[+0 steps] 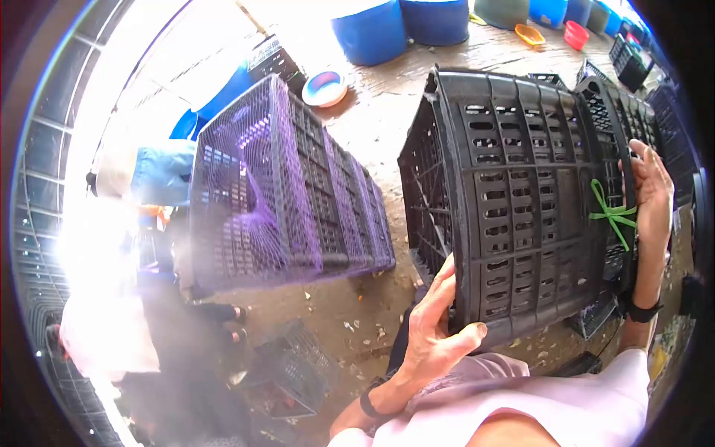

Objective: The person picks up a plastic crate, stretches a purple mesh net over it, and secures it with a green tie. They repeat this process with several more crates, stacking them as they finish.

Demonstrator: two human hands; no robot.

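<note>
I hold a black slotted plastic crate [514, 201] off the ground, tipped on its side. My left hand [436, 328] grips its lower near corner, thumb on the outer wall. My right hand [652, 197] clasps the far right rim, next to a green string bow [612, 214] tied on the crate. A second black crate [633, 134] is nested just behind the one I hold.
A row of stacked crates covered in purple netting [283, 186] stands to the left. Another person [149, 246] in blue and pale clothes stands beside it. Blue barrels [372, 30], a bowl [324, 88] and small crates [290, 369] sit on the wet, littered ground [350, 313].
</note>
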